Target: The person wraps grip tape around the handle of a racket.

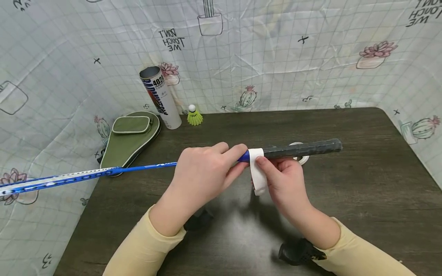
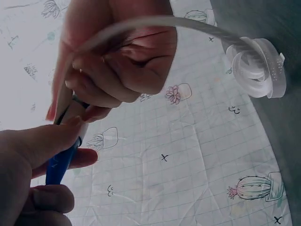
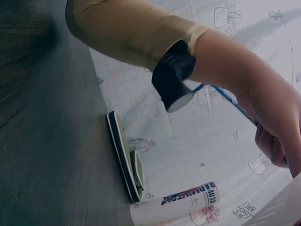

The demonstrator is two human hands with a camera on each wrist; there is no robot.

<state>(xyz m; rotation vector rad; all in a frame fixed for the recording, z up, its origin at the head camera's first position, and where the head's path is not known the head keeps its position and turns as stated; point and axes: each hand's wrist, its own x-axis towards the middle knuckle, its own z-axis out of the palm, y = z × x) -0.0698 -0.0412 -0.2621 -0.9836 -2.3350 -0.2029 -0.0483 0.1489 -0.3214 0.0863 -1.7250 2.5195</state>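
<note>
A blue badminton racket (image 1: pixel 145 167) lies across in front of me, its dark handle (image 1: pixel 304 148) pointing right. My left hand (image 1: pixel 203 172) grips it around the blue part just before the handle. A white grip tape strip (image 1: pixel 257 168) passes over the left end of the handle and hangs below. My right hand (image 1: pixel 288 184) pinches this tape, thumb against it at the handle's underside. In the left wrist view the tape arcs away to a loosely coiled roll (image 2: pixel 258 70) on the table; the racket handle partly hides that roll in the head view.
At the table's back left stand a white shuttlecock tube (image 1: pixel 161 97) and a yellow-green shuttlecock (image 1: pixel 195 115). A green racket cover (image 1: pixel 129 138) lies at the left edge. Printed cloth (image 1: pixel 276 69) hangs around the dark table (image 1: pixel 373 184).
</note>
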